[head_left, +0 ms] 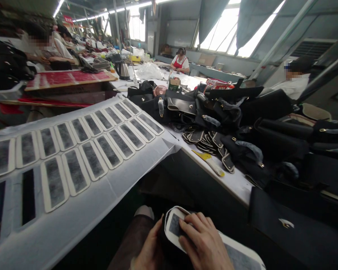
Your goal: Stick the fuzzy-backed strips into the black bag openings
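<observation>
Low in the view, a long white-edged panel with a dark grey middle (242,255) lies along the end of a black bag piece (169,249). My right hand (204,238) is bent over the panel, its fingertips and thumb pressing on the dark face. My left hand (149,245) grips the side of the black piece near the panel's rounded end; part of its fingers is hidden behind it. A raised pale rim (176,208) runs around that end. Beneath them my leg (132,240) shows.
Rows of similar panels (80,131) lie on a white-covered table (101,202) at left. A yellow-handled brush (208,161) and small black tabs (204,140) are on the right-hand table. Black bags (284,142) are heaped there. Co-workers (180,62) sit further back.
</observation>
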